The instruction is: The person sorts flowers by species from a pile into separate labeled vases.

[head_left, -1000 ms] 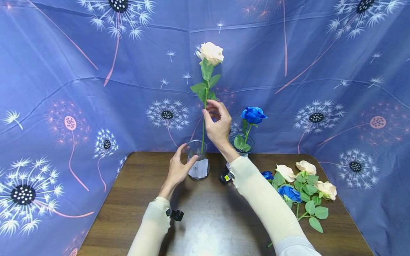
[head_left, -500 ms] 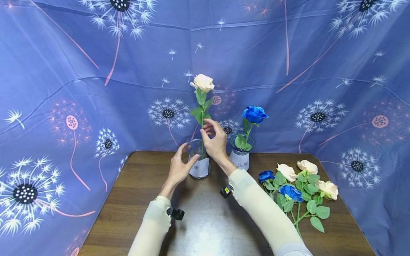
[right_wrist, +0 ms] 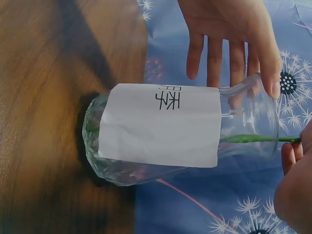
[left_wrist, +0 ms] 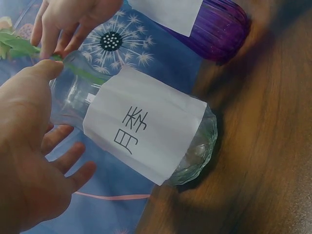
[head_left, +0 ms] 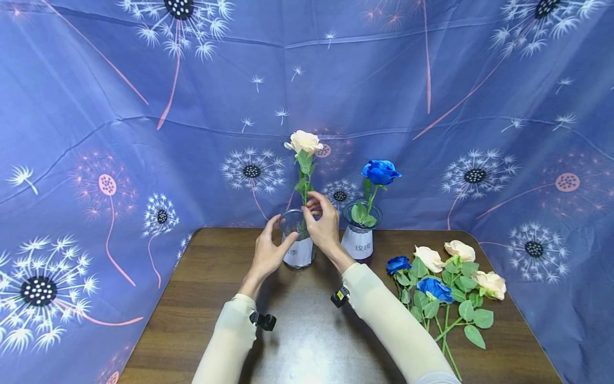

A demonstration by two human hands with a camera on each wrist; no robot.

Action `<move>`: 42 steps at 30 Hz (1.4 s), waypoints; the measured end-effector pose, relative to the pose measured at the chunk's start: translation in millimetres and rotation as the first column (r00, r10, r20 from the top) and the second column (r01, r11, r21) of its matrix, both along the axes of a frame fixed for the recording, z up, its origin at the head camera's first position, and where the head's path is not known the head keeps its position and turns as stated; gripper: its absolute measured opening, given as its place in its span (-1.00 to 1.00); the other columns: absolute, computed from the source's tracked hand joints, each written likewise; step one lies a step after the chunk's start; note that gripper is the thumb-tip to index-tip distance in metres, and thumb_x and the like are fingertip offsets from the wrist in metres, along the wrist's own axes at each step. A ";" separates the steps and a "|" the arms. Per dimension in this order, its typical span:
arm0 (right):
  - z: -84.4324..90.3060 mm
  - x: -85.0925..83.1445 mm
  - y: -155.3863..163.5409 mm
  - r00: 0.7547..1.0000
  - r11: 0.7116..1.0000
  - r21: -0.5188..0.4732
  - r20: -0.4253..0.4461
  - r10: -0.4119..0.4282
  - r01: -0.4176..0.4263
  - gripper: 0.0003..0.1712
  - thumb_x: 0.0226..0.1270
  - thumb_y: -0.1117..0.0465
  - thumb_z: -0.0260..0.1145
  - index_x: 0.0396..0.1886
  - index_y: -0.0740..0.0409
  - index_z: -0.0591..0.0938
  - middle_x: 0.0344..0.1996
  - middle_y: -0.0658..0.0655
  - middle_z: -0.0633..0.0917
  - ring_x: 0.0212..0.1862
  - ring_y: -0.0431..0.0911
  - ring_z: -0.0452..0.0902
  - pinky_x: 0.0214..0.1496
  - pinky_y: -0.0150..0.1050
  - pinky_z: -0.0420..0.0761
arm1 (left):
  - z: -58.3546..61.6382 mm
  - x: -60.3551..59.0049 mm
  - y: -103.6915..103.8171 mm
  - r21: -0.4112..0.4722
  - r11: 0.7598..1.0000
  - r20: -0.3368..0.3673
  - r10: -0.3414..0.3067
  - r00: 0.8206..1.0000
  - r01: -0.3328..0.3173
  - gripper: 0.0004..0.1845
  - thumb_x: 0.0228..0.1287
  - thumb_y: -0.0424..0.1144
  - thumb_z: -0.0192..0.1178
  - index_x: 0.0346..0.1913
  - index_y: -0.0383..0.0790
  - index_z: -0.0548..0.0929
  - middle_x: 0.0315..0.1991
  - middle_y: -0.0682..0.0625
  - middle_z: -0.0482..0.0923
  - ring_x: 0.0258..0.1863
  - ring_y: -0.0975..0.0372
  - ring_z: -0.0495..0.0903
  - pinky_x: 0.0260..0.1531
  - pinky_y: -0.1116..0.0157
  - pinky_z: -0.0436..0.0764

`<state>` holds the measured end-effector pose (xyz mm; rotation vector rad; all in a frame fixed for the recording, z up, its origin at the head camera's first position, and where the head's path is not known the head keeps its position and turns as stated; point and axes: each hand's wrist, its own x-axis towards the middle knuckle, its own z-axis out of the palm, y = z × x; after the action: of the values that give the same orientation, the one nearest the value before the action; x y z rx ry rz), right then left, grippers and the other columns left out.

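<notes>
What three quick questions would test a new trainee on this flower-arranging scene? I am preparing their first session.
1. True or false: the right hand pinches the stem of the cream rose.
2. Which vase does that stem stand in: A the clear glass vase, B the purple vase?
3. What does the left hand touch?

Key: 1 true. 2 A; the purple vase holds the blue rose. 3 The rim of the clear glass vase, with its thumb, the fingers straight behind the glass.
</notes>
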<state>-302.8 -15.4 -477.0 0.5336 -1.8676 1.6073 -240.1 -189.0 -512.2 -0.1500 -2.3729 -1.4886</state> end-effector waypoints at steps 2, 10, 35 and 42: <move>-1.2 0.5 1.9 1.000 1.000 -0.003 -0.001 0.010 -0.010 -0.48 0.36 0.54 0.56 0.30 0.35 0.72 -0.13 0.39 0.80 -0.13 0.25 0.84 -0.04 0.10 0.89 | -0.4 0.2 0.1 -0.002 1.000 0.003 0.004 1.000 -0.004 -0.13 0.47 -0.01 0.54 0.68 -0.25 0.43 0.47 -0.21 0.70 0.49 -0.18 0.62 0.60 -0.24 0.49; -17.1 14.4 21.0 0.998 0.999 -0.015 0.052 0.033 -0.032 -0.37 0.39 0.45 0.61 0.40 0.39 0.62 0.05 0.48 0.78 -0.02 0.31 0.83 0.13 0.16 0.86 | -2.2 0.4 0.9 0.000 1.000 -0.006 -0.006 1.000 0.006 -0.16 0.47 -0.02 0.54 0.67 -0.21 0.45 0.47 -0.20 0.71 0.47 -0.16 0.63 0.57 -0.21 0.51; -45.3 134.9 123.8 0.981 0.993 0.032 0.164 0.103 -0.110 -0.08 0.23 0.60 0.62 0.57 0.49 0.45 0.29 0.50 0.69 0.25 -0.30 0.71 0.33 -0.36 0.76 | -2.8 -2.4 0.3 0.023 1.000 -0.007 -0.020 1.000 0.020 -0.17 0.48 -0.05 0.52 0.66 -0.29 0.44 0.50 -0.21 0.69 0.51 -0.21 0.58 0.60 -0.32 0.45; -49.7 153.8 170.8 0.980 0.983 0.181 0.195 -0.035 -0.001 -0.06 0.23 0.54 0.65 0.60 0.29 0.49 0.28 0.34 0.72 0.21 -0.44 0.66 0.29 -0.51 0.70 | -2.1 -1.2 0.7 0.025 1.000 0.011 -0.013 1.000 0.013 -0.14 0.48 0.01 0.52 0.69 -0.21 0.42 0.51 -0.24 0.66 0.50 -0.21 0.58 0.52 -0.27 0.54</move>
<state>-149.0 155.4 -526.7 0.4458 -2.1745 1.5355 -241.4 -188.3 -514.3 -0.1522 -2.3655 -1.5284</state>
